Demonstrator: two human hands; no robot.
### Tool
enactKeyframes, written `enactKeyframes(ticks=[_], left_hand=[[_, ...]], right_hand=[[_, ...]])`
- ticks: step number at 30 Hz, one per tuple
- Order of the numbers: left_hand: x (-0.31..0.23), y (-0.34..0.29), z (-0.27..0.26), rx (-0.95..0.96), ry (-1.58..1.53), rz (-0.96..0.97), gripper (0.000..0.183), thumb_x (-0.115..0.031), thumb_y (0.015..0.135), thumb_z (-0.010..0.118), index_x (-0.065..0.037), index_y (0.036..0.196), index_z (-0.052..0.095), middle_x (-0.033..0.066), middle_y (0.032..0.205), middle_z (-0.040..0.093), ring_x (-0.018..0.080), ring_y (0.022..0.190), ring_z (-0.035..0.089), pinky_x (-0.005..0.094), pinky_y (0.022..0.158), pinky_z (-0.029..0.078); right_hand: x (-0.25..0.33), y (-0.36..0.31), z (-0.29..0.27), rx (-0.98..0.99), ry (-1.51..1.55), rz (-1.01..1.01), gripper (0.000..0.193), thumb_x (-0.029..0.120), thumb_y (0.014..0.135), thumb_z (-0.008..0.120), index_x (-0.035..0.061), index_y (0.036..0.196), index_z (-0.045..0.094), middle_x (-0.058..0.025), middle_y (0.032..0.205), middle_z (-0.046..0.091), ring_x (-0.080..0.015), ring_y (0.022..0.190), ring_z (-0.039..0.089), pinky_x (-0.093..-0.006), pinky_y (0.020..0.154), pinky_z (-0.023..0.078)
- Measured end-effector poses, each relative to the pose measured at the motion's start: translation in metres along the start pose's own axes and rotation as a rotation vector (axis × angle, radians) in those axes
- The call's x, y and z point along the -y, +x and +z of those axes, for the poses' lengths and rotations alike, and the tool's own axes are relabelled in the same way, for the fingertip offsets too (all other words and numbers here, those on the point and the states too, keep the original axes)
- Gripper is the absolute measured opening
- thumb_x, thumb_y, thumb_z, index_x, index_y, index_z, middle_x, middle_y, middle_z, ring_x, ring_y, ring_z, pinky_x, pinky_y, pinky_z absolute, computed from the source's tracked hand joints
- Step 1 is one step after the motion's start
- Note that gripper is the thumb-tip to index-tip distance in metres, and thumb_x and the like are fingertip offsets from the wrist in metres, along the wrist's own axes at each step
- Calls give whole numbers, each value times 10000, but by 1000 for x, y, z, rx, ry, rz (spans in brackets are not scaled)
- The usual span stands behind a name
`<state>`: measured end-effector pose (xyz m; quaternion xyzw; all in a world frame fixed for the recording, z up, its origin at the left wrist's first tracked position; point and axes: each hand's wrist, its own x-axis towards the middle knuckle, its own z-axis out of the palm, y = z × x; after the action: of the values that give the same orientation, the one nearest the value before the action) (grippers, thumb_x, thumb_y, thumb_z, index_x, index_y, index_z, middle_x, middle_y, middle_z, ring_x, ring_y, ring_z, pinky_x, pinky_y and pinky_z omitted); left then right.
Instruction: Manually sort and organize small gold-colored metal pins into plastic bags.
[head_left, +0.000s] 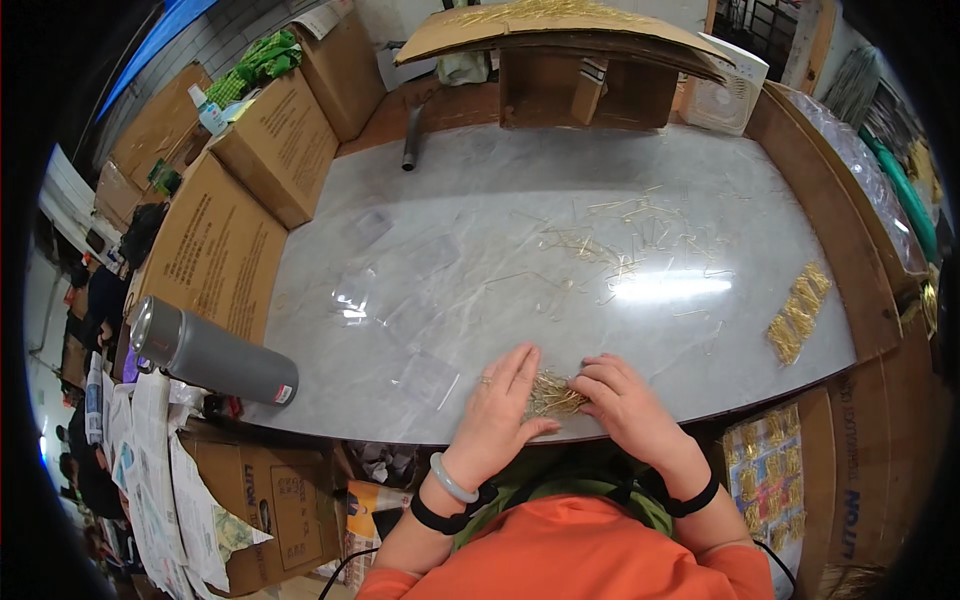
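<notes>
The gold wire bundle (553,393) lies at six o'clock on the table (450,200) — left hand (497,395) beside it, fingers straight, thumb apart; right hand (622,400) curled onto it, grip unclear — where uneven pressure could scatter wires.

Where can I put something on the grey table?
The grey marbled table looks bare at the back, between the dark grey tube and scattered thin gold wires, and front right, between the right hand and gold wire bundles. It's crowded among the wires, left of centre with clear flat plastic pieces, and at the gold wire heap beside the left hand.
</notes>
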<state>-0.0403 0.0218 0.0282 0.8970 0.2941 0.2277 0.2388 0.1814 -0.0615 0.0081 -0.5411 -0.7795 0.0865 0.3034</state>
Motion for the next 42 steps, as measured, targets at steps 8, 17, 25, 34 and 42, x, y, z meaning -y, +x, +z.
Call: enactKeyframes(ticks=[8,17,25,34,42], left_hand=[[-7,3,-17,104,7,-93,592,-222,789,828,-27,1298,596,173,1224,572,412,1044,612,457,873,516],[-7,21,5,96,-178,-55,446,-36,830,747,-20,1255,611,166,1119,594,380,1033,630,431,863,526],[-3,17,6,-73,7,34,582,-22,817,769,-20,1361,562,176,1234,572,345,1061,630,400,886,531],[-8,22,9,87,-236,-135,672,-130,781,836,-26,1382,553,168,1315,545,366,1190,559,434,1006,477],[-8,22,20,101,37,112,934,-381,791,840,-12,1522,392,208,1495,428,447,1450,328,547,1204,283]], right_hand=[[3,-2,-12,-44,73,62,501,72,812,773,39,1271,576,-153,1268,592,-358,1169,578,-450,992,500],[3,2,-13,71,13,10,668,178,824,790,22,1403,495,-169,1443,510,-387,1314,506,-440,1100,446],[12,-3,-17,-43,-167,114,687,218,825,794,27,1414,496,-161,1432,524,-386,1346,467,-480,1130,393],[-1,11,-21,47,61,31,823,287,718,871,88,1428,505,-133,1402,531,-387,1319,472,-490,1107,397],[-13,-6,-55,11,-82,167,784,258,707,871,74,1394,541,-132,1335,583,-347,1289,497,-502,1071,389]])
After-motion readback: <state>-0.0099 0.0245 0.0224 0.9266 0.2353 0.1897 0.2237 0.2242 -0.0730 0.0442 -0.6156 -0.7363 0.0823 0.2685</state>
